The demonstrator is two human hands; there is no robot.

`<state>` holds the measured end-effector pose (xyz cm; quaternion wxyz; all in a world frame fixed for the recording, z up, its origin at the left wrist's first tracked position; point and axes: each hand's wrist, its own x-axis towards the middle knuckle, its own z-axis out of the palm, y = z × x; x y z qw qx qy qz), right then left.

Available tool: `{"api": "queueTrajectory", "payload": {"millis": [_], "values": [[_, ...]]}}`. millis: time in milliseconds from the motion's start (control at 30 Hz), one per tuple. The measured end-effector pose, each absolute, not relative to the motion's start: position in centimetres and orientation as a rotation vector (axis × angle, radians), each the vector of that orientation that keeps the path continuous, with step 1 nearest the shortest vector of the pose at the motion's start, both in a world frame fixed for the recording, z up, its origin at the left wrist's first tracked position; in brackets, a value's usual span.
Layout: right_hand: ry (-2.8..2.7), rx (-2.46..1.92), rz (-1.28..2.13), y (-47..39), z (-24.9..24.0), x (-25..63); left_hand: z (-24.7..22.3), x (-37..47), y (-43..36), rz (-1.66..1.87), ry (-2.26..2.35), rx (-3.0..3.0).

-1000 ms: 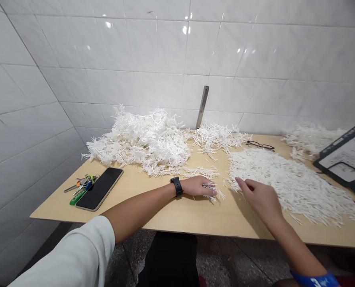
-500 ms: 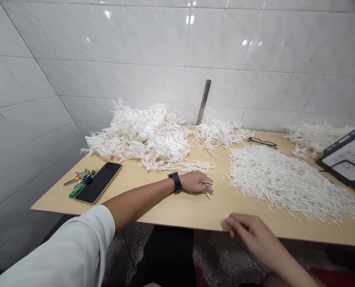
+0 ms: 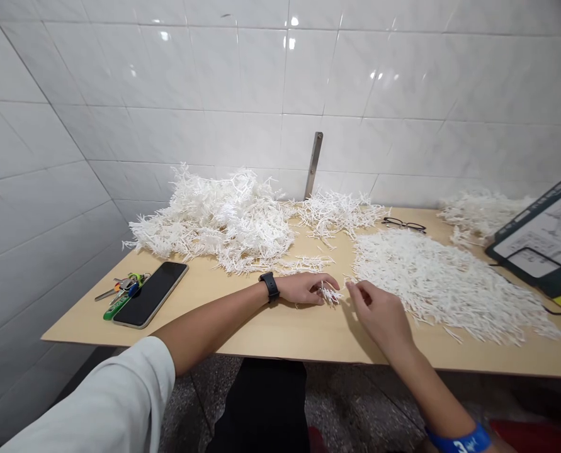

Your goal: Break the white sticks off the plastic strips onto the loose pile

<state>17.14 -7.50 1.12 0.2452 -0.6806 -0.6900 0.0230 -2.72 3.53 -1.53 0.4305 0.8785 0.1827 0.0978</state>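
My left hand, with a black watch on its wrist, rests on the table holding a small bunch of thin white branched pieces between thumb and fingers. Just right of it, my right hand is closed in a pinch, its fingertips close to the bunch. Whatever lies in that pinch is too small to make out. Beyond my left hand rises a big tangled heap of white branched pieces. To the right spreads a flat layer of short loose white pieces.
A phone and a bunch of keys lie at the table's left. Behind are a smaller white heap, eyeglasses and a metal bar against the tiled wall. A printed box stands far right before another white heap.
My right hand has come up from the table's front edge to beside my left hand. My left hand has turned, so more of the white bunch shows. The view has shifted slightly.
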Motion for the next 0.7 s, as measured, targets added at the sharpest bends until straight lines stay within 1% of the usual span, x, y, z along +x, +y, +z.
{"api": "queueTrajectory", "payload": {"millis": [67, 167, 367, 433, 533, 700], "values": [[-1.849, -1.876, 0.278, -7.5, 1.3, 16.0, -1.5, -2.7, 3.5, 0.263, 0.453, 2.176], [-1.766, -1.918, 0.461, -6.9, 0.7, 15.4, -1.6, -2.7, 3.3, 0.314, 0.422, 2.085], [-1.462, -1.522, 0.865, -5.3, -2.5, 16.1, -2.0, -2.5, 3.1, 0.544, 0.331, 1.763], [-1.421, -1.456, 0.890, -5.3, -3.1, 16.2, -2.0, -2.5, 3.1, 0.576, 0.425, 1.715], [-1.504, -1.390, 0.844, -5.5, -3.3, 16.2, -2.0, -2.3, 3.1, 0.558, 0.593, 1.712], [-1.479, -1.299, 0.837, -5.8, -3.3, 16.2, -2.0, -2.0, 2.9, 0.501, 0.613, 1.857]]}}
